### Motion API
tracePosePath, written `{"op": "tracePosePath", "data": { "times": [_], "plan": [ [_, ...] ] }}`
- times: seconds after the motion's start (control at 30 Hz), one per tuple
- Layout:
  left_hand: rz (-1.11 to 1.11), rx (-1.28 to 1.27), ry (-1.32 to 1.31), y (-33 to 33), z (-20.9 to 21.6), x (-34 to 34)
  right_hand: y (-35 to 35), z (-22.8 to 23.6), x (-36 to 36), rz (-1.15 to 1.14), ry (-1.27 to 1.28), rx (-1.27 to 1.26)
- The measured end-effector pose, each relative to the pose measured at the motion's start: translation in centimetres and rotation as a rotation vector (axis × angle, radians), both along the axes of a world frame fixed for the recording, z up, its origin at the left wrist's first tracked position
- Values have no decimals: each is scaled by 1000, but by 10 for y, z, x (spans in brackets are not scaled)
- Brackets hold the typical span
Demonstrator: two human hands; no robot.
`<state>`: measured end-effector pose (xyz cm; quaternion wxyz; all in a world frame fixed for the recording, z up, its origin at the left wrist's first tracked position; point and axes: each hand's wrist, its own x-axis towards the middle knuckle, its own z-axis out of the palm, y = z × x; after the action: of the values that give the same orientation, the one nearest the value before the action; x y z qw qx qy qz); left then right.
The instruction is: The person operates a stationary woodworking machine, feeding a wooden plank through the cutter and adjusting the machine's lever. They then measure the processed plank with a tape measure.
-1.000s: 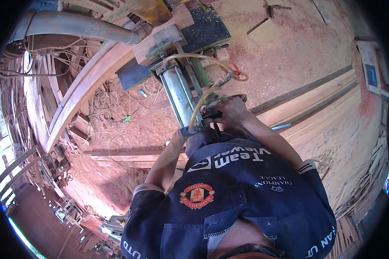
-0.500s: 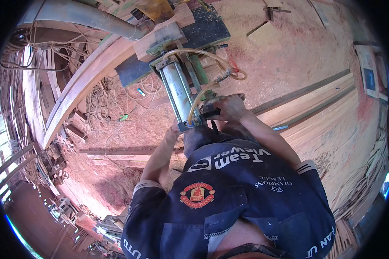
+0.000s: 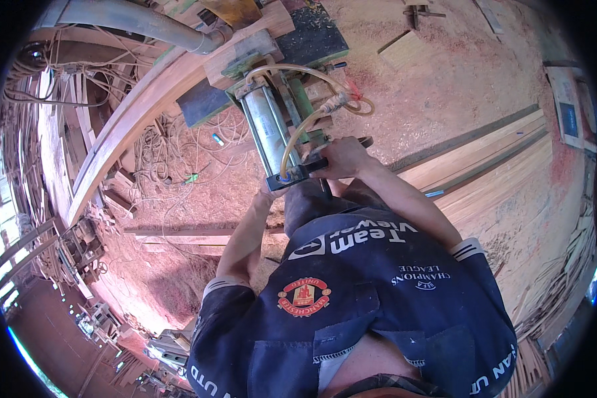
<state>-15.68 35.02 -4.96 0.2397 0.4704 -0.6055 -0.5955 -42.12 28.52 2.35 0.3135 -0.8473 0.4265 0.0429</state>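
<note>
In front of me a silver pneumatic cylinder (image 3: pixel 266 123) is mounted on a green metal frame (image 3: pixel 302 103). A clear yellowish hose (image 3: pixel 289 147) loops from its black near end block (image 3: pixel 286 178) to a fitting on the right. My left hand (image 3: pixel 270 192) is up against the underside of that block, its fingers hidden. To the right of the block, my right hand (image 3: pixel 343 158) is closed round a dark handle-like part (image 3: pixel 317 164), whose full shape is covered by the hand. My knees are just beneath the near end of the cylinder.
A long curved wooden beam (image 3: pixel 129 119) runs past the machine on the left, below a thick grey pipe (image 3: pixel 129 25). Dark green-edged plates (image 3: pixel 315 41) flank the far end. Tangled cords (image 3: pixel 156 156) lie on the sawdust-covered floor, with stacked boards (image 3: pixel 484 156) at right.
The cylinder's near end has shifted slightly away from me and to the left. Both hands have moved with it, my right hand a little left and forward.
</note>
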Motion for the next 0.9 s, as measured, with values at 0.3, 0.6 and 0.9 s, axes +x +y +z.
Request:
{"op": "tracePosePath", "data": {
  "times": [0.3,0.6,0.9],
  "plan": [
    [32,-3,-31,5,-6,-1,0,10,4,-35,7,-14],
    [76,-6,-37,4,-7,-3,4,-7,-2,-25,-43,-54],
    [106,-7,0,5,-11,-8,5,-36,-22,-75,-229,-227]
  ]
}}
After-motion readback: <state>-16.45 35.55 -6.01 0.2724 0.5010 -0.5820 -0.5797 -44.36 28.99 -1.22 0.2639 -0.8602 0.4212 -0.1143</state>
